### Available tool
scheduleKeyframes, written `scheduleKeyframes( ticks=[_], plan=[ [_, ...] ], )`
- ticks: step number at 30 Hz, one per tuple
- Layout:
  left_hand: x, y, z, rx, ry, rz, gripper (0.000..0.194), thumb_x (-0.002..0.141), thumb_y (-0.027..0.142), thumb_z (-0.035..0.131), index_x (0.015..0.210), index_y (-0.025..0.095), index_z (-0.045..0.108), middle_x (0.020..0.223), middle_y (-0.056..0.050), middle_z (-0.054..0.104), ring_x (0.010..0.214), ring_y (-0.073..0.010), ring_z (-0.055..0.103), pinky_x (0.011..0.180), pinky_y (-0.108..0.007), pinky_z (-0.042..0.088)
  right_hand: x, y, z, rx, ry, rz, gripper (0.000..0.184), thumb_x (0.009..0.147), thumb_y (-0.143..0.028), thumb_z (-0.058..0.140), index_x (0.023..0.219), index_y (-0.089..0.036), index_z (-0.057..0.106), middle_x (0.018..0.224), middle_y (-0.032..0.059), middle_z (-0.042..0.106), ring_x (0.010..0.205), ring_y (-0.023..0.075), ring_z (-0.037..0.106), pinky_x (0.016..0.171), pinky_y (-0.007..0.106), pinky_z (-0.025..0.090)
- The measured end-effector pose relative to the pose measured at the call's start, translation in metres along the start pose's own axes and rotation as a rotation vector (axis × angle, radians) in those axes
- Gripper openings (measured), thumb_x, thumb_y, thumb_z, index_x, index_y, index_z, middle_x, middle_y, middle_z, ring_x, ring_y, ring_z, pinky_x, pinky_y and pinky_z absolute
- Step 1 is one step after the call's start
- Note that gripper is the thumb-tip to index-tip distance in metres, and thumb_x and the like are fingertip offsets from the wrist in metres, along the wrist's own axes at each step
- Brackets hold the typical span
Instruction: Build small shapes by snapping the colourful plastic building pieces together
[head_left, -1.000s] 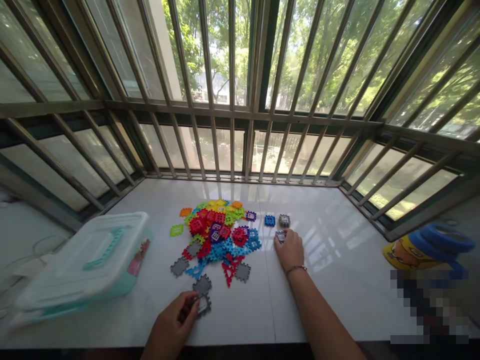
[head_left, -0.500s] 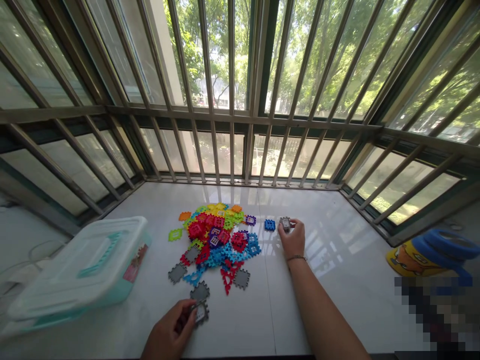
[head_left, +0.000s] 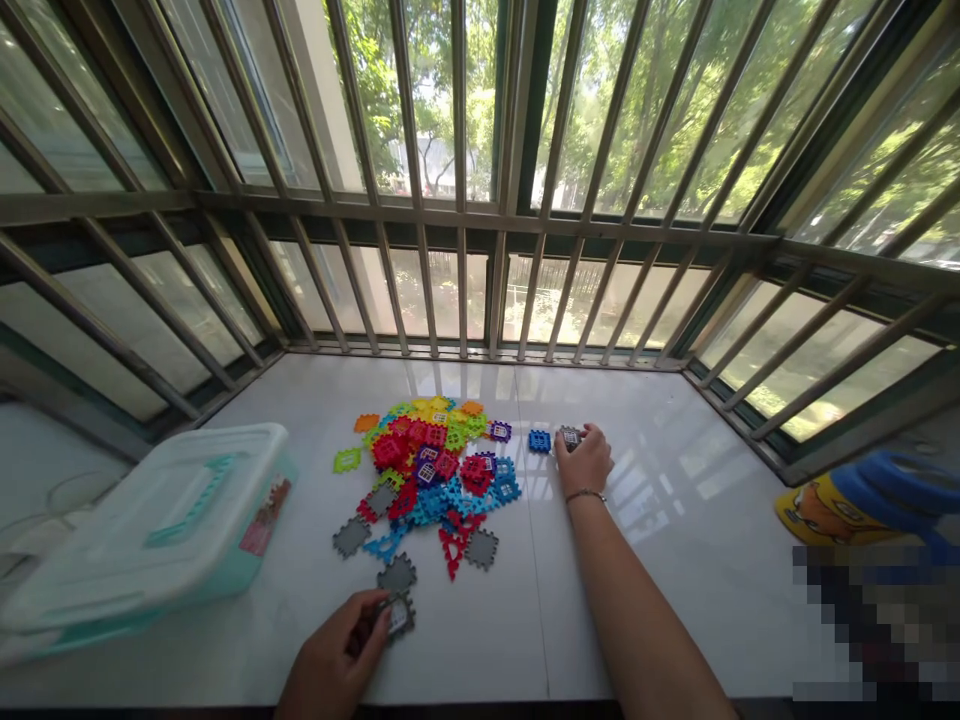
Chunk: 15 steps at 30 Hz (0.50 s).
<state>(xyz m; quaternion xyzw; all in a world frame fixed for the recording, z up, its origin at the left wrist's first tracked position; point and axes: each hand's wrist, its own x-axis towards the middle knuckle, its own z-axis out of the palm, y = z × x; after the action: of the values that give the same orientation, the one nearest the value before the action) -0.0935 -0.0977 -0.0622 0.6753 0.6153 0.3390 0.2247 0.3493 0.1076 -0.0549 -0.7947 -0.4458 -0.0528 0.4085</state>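
Note:
A heap of colourful interlocking plastic tiles (head_left: 431, 460) lies on the white sill (head_left: 675, 560) in front of the barred window. My right hand (head_left: 585, 462) reaches past the heap and is closed on a small grey tile piece (head_left: 570, 436), next to a blue tile (head_left: 538, 440). My left hand (head_left: 337, 660) sits near the front edge, fingers pinched on a grey window tile (head_left: 397, 615). Loose grey tiles (head_left: 396, 574) lie just beyond it.
A pale teal lidded storage box (head_left: 157, 530) stands at the left. A yellow and blue toy (head_left: 862, 495) lies at the right edge, beside a blurred patch. Metal window bars (head_left: 465, 260) close off the back and sides.
My right hand has moved away from me, from a tile beside the heap up to the grey piece next to the blue tile. The left hand has kept hold of its grey tile.

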Motion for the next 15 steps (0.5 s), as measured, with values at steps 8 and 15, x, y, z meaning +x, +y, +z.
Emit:
scheduleKeyframes(
  ticks=[8,15],
  plan=[
    [0.0014,0.0036,-0.0011,-0.028,-0.01,0.0,0.033,0.097,0.058,0.066,0.104,0.03,0.081,0.074,0.003,0.076,0.059,-0.017,0.069,0.058,-0.023,0.059,-0.0019,-0.0001,0.0005,-0.037,0.0,0.006,0.063,0.096,-0.059,0.065,0.143,-0.018,0.057,0.137,0.0228,0.067,0.128,0.0424,0.058,0.102,0.052,0.045],
    [-0.0006,0.0003,0.0006,-0.023,-0.017,-0.01,0.034,0.098,0.059,0.066,0.106,0.03,0.081,0.076,0.002,0.077,0.061,-0.0175,0.07,0.058,-0.023,0.059,-0.0015,0.0005,0.0036,-0.066,-0.041,0.02,0.076,0.091,-0.065,0.071,0.147,-0.017,0.055,0.143,0.0257,0.065,0.129,0.0449,0.059,0.103,0.054,0.046]
  ],
)
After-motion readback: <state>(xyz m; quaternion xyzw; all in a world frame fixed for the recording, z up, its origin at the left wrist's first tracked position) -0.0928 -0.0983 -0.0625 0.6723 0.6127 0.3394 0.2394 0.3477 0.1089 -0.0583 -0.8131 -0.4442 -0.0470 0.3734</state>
